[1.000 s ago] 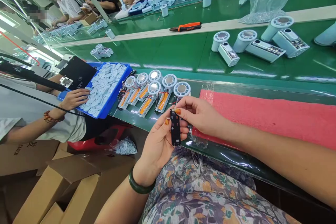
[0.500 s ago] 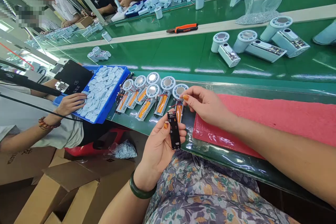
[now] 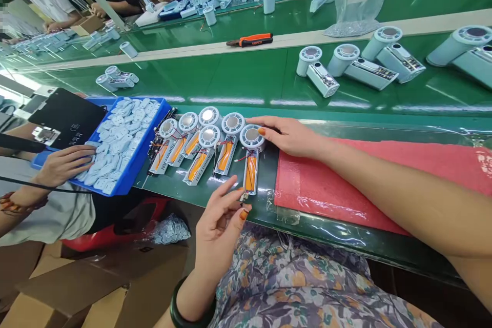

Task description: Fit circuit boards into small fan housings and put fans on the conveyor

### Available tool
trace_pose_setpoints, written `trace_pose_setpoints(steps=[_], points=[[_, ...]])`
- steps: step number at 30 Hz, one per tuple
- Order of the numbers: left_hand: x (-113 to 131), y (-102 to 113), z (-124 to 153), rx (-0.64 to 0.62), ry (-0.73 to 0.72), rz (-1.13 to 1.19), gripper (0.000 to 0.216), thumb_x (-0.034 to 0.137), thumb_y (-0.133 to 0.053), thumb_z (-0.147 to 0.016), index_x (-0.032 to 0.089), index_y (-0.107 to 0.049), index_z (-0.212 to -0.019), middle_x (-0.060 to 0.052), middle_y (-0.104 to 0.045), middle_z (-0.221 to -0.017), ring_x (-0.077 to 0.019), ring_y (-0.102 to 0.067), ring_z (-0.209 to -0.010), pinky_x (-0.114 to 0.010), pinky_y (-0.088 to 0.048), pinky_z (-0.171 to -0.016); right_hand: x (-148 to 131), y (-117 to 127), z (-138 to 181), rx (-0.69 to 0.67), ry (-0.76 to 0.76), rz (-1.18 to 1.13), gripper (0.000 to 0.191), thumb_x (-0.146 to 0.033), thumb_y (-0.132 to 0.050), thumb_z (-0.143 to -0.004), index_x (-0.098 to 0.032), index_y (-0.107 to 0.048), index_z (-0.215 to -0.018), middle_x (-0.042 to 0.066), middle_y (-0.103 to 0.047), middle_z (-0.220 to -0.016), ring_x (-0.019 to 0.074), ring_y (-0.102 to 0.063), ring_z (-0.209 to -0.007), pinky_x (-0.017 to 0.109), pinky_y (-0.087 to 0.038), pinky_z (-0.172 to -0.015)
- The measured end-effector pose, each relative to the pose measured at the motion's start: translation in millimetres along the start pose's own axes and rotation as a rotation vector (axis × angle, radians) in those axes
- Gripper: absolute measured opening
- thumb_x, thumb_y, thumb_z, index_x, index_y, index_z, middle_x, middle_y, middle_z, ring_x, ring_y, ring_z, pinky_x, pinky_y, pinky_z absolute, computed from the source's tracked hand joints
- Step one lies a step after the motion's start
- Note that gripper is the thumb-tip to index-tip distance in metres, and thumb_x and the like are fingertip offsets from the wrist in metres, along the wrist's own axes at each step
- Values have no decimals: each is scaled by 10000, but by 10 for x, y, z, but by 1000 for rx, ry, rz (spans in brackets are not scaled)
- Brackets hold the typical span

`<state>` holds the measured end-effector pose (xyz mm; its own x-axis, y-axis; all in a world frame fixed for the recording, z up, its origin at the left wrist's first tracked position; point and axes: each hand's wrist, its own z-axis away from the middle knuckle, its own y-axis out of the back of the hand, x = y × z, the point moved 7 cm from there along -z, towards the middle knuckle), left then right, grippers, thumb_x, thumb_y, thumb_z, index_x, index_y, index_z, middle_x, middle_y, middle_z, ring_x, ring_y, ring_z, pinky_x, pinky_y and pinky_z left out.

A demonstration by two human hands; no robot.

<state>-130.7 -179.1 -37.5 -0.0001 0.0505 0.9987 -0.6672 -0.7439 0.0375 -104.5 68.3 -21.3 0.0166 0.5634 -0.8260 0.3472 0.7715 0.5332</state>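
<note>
Both of the person's hands are at the near edge of a long green conveyor surface (image 3: 246, 82). The right hand (image 3: 286, 136) lies flat and relaxed, its orange-painted fingertips resting on the rim of a round white fan head (image 3: 251, 137), touching it without gripping it. Below that fan head runs a white printed strip (image 3: 250, 174) carrying an orange part and thin wires. The left hand (image 3: 219, 230), with a dark green bangle (image 3: 184, 307) on its wrist, is partly open and holds nothing. Its fingers curl loosely just beside the lower end of that strip, though it is hard to tell whether they touch it.

Five more fan heads and wired strips lie in a tight group to the left. The right forearm rests on a red cloth (image 3: 346, 184). Further left, a co-worker's hand (image 3: 63, 164) rests on pale blue plastic parts heaped in a blue tray (image 3: 130, 148). Across the belt stand assembled pale blue fan bodies (image 3: 369, 74), orange-handled pliers (image 3: 249, 39) and a clear plastic bag (image 3: 365, 0). Cardboard boxes (image 3: 96, 287) sit on the floor at lower left.
</note>
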Motion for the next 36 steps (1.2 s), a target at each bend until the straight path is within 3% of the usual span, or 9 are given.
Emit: trace_pose_setpoints(steps=[3, 7, 13, 17, 21, 25, 29, 32, 36], points=[[6, -73, -2, -51, -12, -84, 270, 315, -778, -887, 279, -803, -1153, -124, -613, -1475, -169, -735, -843, -328, -650, -855, -25, -45, 38, -50, 9, 18, 370, -290, -501, -1021, -264, -657, -1355, 46, -655, -1442, 233, -635, -1246, 452, -477, -1089], [12, -83, 22, -89, -54, -144, 286, 292, -751, -908, 296, -790, -1191, -115, -615, -1476, -198, -744, -922, -339, -644, -894, -108, 21, 172, 29, 51, 59, 345, -323, -531, -1020, -271, -665, -1334, 66, -663, -1415, 248, -615, -1272, 464, -470, -1095], [152, 29, 10, -41, -99, -127, 272, 263, -747, -913, 295, -785, -1180, -104, -671, -1395, -182, -755, -898, -310, -642, -872, -449, -14, 286, 52, 284, 206, 280, -288, -593, -1001, -248, -709, -1252, 103, -637, -1397, 269, -557, -1325, 516, -428, -1139], [307, 156, -173, 32, -135, -74, 301, 277, -745, -919, 281, -757, -1220, -87, -720, -1310, -152, -753, -835, -284, -636, -838, -566, -234, 298, -33, 361, 326, 254, -276, -669, -957, -231, -736, -1199, 119, -576, -1476, 308, -454, -1418, 535, -399, -1171], [390, 145, -490, -8, -117, -55, 304, 338, -755, -902, 242, -746, -1190, -83, -759, -1195, -143, -737, -762, -277, -619, -767, -574, -308, 329, -52, 412, 358, 134, -287, -676, -957, -277, -769, -1054, 82, -534, -1522, 310, -387, -1472, 558, -375, -1183], [451, -29, -744, -93, -128, -296, 238, 290, -658, -921, 210, -710, -1139, -45, -751, -986, -135, -687, -677, -267, -563, -644, -531, -207, 373, -20, 467, 358, 113, -295, -648, -968, -251, -752, -975, 82, -546, -1505, 302, -421, -1454, 561, -371, -1184], [551, -171, -861, -89, -306, -733, 282, 210, -642, -872, 215, -696, -1149, 11, -681, -783, -145, -641, -694, -291, -526, -698, -421, -71, 350, 26, 419, 294, 84, -237, -642, -937, -216, -720, -958, 123, -572, -1474, 300, -488, -1408, 559, -410, -1154], [550, -169, -913, -51, -336, -826, 299, 217, -702, -838, 215, -687, -1137, -10, -727, -885, -171, -682, -806, -324, -548, -781, -381, -54, 335, 34, 414, 260, 98, -200, -621, -927, -215, -716, -946, 129, -596, -1444, 300, -510, -1392, 560, -426, -1135], [477, -176, -963, -55, -304, -744, 300, 186, -727, -802, 205, -655, -1093, -39, -745, -1023, -178, -720, -906, -334, -585, -850, -348, -95, 329, 19, 398, 244, 114, -219, -604, -942, -225, -715, -968, 119, -593, -1448, 293, -527, -1370, 550, -447, -1115]])
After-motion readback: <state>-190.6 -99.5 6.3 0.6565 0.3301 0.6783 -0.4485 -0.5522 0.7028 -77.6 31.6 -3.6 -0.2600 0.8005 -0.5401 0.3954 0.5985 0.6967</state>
